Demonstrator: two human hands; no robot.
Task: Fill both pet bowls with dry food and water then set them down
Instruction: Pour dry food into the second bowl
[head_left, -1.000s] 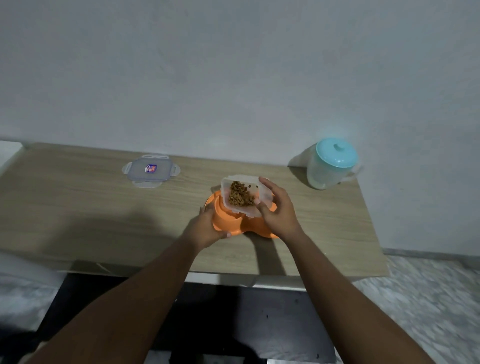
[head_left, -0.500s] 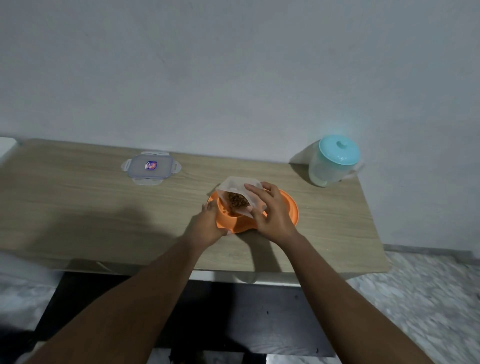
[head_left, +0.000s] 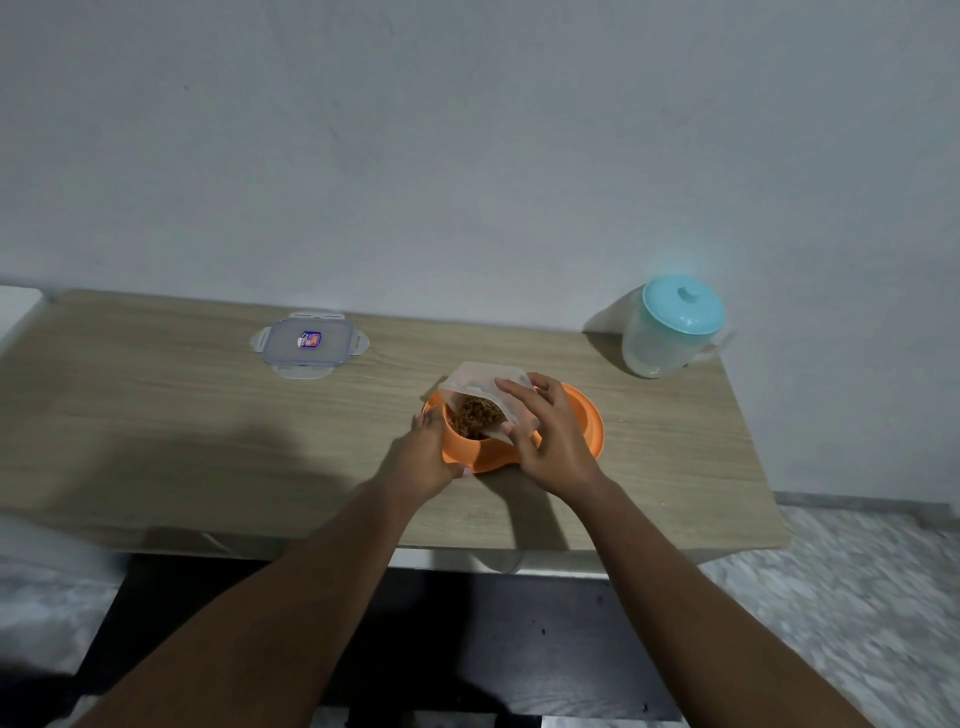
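- While the orange pet bowl (head_left: 587, 421) is being gripped at its left rim by the left hand (head_left: 421, 457), a clear container (head_left: 483, 387) is being held tilted over it by the right hand (head_left: 550, 441), fingers clamped on its sides.
- Brown dry food (head_left: 475, 415) is being shown at the container's mouth, over the bowl's left compartment.
- The bowl is being borne by a wooden table (head_left: 156, 441), right of the frame's centre.
- A clip lid (head_left: 309, 343) is being supported flat, up and left of the bowl, well apart.
- A turquoise-topped jug (head_left: 670, 332) is being carried upright at the table's far right corner.
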